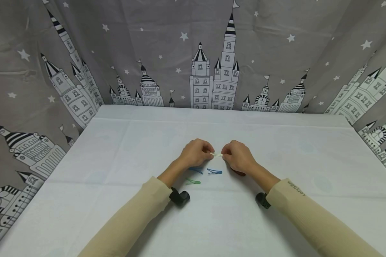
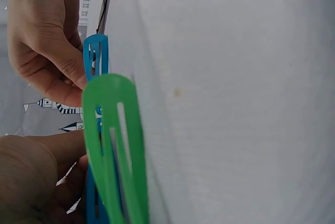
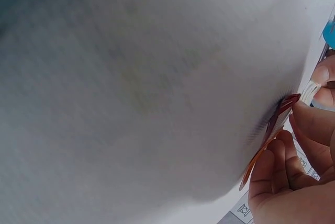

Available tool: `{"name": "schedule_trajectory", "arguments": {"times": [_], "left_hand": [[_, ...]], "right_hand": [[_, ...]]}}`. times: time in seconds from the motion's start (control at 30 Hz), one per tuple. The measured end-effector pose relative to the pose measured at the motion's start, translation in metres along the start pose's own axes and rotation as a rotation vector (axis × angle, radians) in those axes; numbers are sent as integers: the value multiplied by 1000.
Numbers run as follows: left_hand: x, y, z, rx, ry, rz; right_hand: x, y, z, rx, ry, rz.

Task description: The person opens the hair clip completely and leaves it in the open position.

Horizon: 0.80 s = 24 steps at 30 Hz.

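Note:
In the head view, a slim cream-white hair clip (image 1: 217,155) spans the gap between both hands, just above the table. My left hand (image 1: 196,152) pinches its left end; my right hand (image 1: 239,156) pinches the right end. Below them lie a blue snap clip (image 1: 214,172), a second blue clip (image 1: 197,170) partly behind the left wrist, and a green snap clip (image 1: 193,181). A reddish-brown clip (image 1: 238,172) lies under the right hand. The right wrist view shows a dark red clip (image 3: 281,111) and an orange clip (image 3: 255,161) beside the fingers.
A white cloth covers the table (image 1: 276,221). Behind it hangs a grey curtain (image 1: 167,39) printed with castles and stars. Each wrist carries a black camera, the left one (image 1: 180,197) and the right one (image 1: 262,200).

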<state>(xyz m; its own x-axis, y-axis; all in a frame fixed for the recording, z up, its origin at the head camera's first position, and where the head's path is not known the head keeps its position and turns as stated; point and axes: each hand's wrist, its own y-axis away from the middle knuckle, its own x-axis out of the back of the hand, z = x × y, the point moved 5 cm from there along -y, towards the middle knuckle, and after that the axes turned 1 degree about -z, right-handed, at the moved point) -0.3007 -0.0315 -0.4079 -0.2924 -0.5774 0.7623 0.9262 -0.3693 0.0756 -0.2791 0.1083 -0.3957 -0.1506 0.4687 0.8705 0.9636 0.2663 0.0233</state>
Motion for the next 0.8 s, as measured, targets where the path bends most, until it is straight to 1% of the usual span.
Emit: {"name": "schedule_trajectory", "arguments": {"times": [0.17, 0.43, 0.8], "left_hand": [[0, 1, 1, 5, 11, 5], [0, 2, 2, -13, 10, 5], [1, 1, 1, -21, 15, -10]], "right_hand": [[0, 1, 1, 17, -5, -4], [1, 1, 1, 37, -2, -2], [2, 2, 0, 70, -12, -4]]}}
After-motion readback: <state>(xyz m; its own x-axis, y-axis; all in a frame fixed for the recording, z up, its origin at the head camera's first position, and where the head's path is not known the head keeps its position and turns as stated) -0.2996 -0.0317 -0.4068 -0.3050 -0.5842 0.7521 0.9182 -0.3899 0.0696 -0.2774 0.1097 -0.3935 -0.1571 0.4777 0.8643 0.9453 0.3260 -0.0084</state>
